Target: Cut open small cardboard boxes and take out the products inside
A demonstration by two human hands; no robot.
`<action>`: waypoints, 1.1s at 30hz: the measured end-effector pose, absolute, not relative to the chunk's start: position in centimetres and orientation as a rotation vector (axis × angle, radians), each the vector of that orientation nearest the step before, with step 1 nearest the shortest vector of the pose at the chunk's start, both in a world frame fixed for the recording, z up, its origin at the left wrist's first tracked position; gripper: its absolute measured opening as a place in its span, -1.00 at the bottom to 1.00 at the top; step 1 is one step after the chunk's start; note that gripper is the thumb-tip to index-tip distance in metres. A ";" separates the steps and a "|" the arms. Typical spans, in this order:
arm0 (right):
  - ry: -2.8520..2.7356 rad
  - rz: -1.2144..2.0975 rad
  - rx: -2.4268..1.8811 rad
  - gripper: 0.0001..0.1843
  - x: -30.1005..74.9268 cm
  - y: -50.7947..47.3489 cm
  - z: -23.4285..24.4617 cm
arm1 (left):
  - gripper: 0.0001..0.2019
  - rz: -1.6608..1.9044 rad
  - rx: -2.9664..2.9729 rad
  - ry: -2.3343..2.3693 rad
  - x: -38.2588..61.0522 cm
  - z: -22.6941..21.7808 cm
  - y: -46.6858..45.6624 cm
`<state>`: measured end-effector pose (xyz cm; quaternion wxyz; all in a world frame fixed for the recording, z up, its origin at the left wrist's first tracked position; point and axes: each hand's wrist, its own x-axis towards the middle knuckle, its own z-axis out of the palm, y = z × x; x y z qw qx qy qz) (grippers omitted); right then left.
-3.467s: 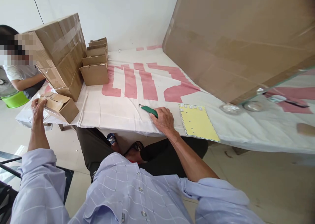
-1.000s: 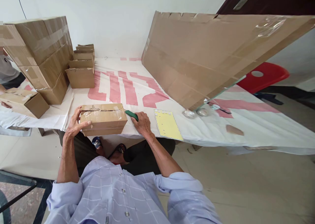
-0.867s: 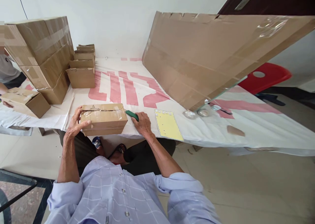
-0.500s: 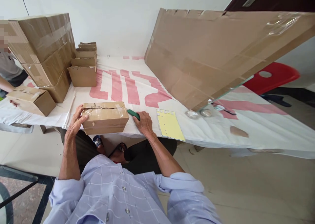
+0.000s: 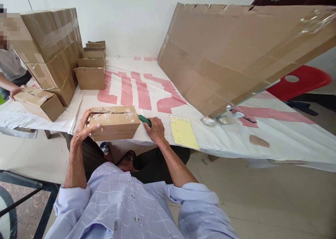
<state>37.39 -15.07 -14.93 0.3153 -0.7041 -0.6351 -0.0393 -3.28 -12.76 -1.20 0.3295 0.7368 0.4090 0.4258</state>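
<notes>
A small cardboard box (image 5: 114,125) lies at the front edge of the table, its taped top seam ragged and partly parted. My left hand (image 5: 84,127) grips the box's left end, thumb along the near side and fingers behind the corner. Just off the right end, my right hand (image 5: 156,129) is closed round a green utility knife (image 5: 145,120), whose tip points toward the box's top right corner. Whether the blade is out cannot be seen. To the right of that hand lies a yellow sheet (image 5: 184,132) with small pale pieces along its top edge.
Stacked cardboard boxes (image 5: 51,39) and a row of open boxes (image 5: 91,78) stand at left. A person's hand (image 5: 18,91) touches another box (image 5: 39,102). A large cardboard sheet (image 5: 231,53) leans at right, with tape rolls (image 5: 224,120) by its lower corner.
The view has shifted slightly. My left thumb reaches a little farther along the box's near side. The person's hand at left has come up onto the back of their box.
</notes>
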 end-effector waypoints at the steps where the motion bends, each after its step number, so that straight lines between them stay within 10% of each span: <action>1: -1.672 -0.099 -1.855 -0.70 37.4 -15.1 -14.9 | -0.29 1.105 1.928 1.068 -3.2 -1.2 -12.8; 11: -1.583 -0.058 -1.785 -0.71 37.3 -15.1 -14.4 | -0.07 1.075 1.963 1.074 -2.8 -1.4 -13.0; 20: -1.396 -0.383 -1.232 -0.69 29.2 -18.3 -6.5 | -0.56 1.177 1.930 1.033 -2.3 -1.2 -13.6; 33: -1.807 -0.617 -1.054 -0.95 19.5 -19.5 -3.7 | -0.58 1.215 1.971 1.041 -0.6 -1.5 -13.9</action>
